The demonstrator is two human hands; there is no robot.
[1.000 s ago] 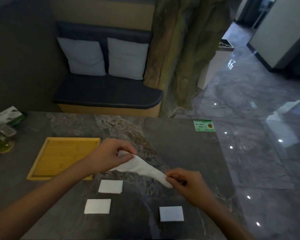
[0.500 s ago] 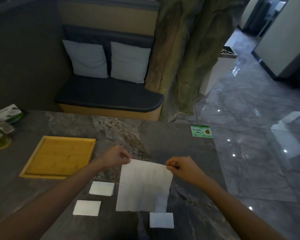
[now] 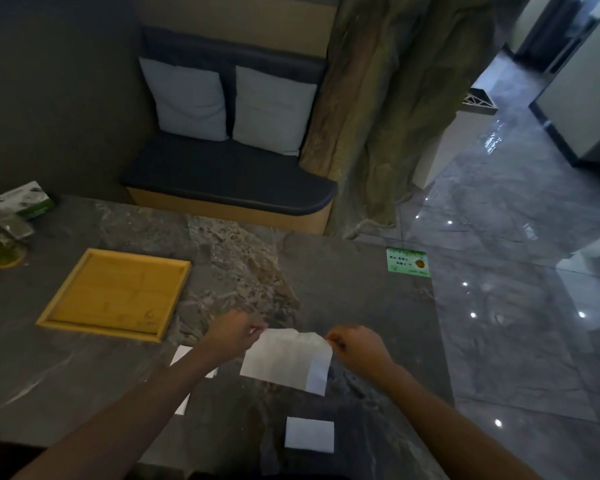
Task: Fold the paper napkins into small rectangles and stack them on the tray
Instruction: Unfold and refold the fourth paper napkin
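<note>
A white paper napkin (image 3: 284, 358) lies over the dark stone table (image 3: 361, 306), its far edge lifted. My left hand (image 3: 231, 336) pinches its far left corner and my right hand (image 3: 355, 346) pinches its far right corner. A folded white napkin rectangle (image 3: 309, 434) lies near the table's front edge. Two more folded rectangles show only as slivers (image 3: 180, 353) (image 3: 182, 405) behind my left forearm. The square bamboo tray (image 3: 63, 313) sits at the left with nothing on it.
A tissue box (image 3: 25, 199) and small plant items (image 3: 2, 251) stand at the table's far left. A green card (image 3: 408, 262) lies at the far right corner. The table's right edge drops to a glossy floor; a cushioned bench stands beyond.
The napkin went from a twisted strip to hanging spread between my hands, and now lies lower on the table and looks shorter. The view has shifted, hiding two folded rectangles behind my left forearm.
</note>
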